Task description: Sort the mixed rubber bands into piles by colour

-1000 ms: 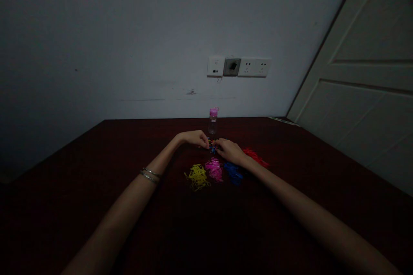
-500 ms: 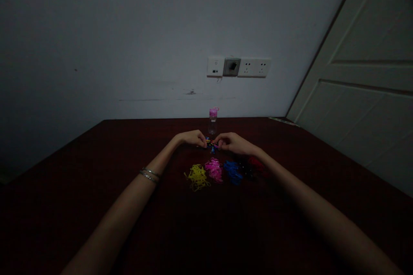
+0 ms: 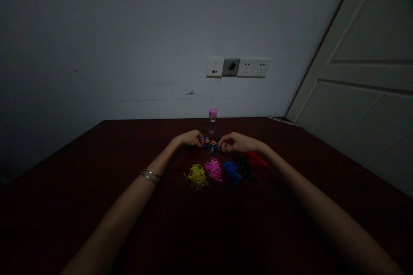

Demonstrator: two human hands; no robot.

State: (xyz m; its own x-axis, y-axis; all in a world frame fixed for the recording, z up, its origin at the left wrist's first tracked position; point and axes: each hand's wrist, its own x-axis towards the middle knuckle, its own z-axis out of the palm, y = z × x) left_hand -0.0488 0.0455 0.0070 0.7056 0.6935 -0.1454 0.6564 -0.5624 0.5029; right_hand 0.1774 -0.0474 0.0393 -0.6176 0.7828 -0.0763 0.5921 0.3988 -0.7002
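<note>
One left hand (image 3: 192, 138) and one right hand (image 3: 238, 142) have curled fingers (image 3: 199, 140) either side of that multicoloured bundle (image 3: 211, 143) just below frame centre, can't tell if they're pinching it, but it looks light, floppy, best held by an edge.

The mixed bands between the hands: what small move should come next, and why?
Perhaps the right hand should pinch one of the mixed bands: it is close at their right edge, with the left hand opposite, though whether either already holds one is unclear.
</note>
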